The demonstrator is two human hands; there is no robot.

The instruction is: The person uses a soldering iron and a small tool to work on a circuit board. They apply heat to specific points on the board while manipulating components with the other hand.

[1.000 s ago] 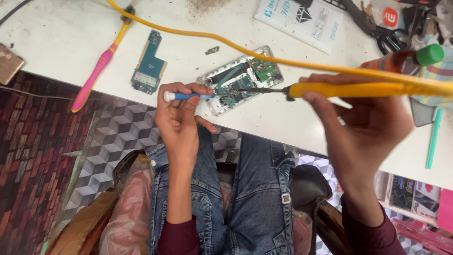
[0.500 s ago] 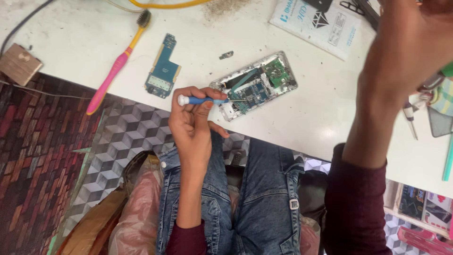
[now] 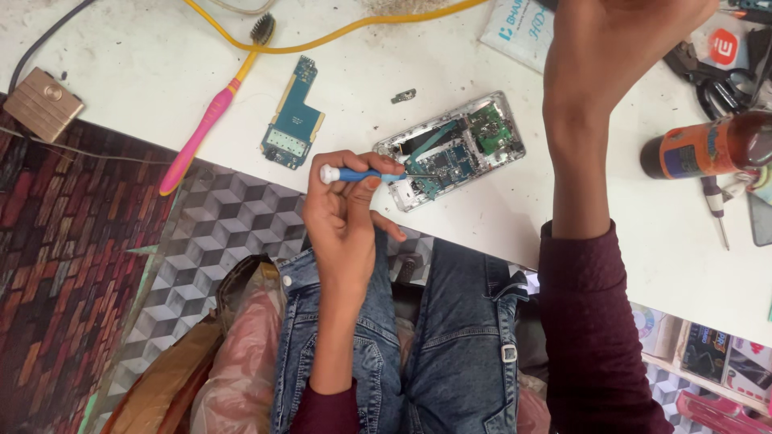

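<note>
The right hand (image 3: pixel 619 48) has lifted away without the yellow-handled iron, its grip unreadable, while the left hand (image 3: pixel 346 205) stays clamped on the blue screwdriver (image 3: pixel 362 173), tip at the opened phone (image 3: pixel 450 153) on the bench (image 3: pixel 121 72).

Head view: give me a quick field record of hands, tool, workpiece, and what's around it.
left hand: grips a blue-handled screwdriver, tip on the opened phone
right hand: raised over the table's far side, palm side hidden, contents unclear
opened phone: back off, circuit boards exposed, flat on the white table
loose circuit board: left of the phone, apart
pink toothbrush: left of that board
orange bottle: lying far right
</note>
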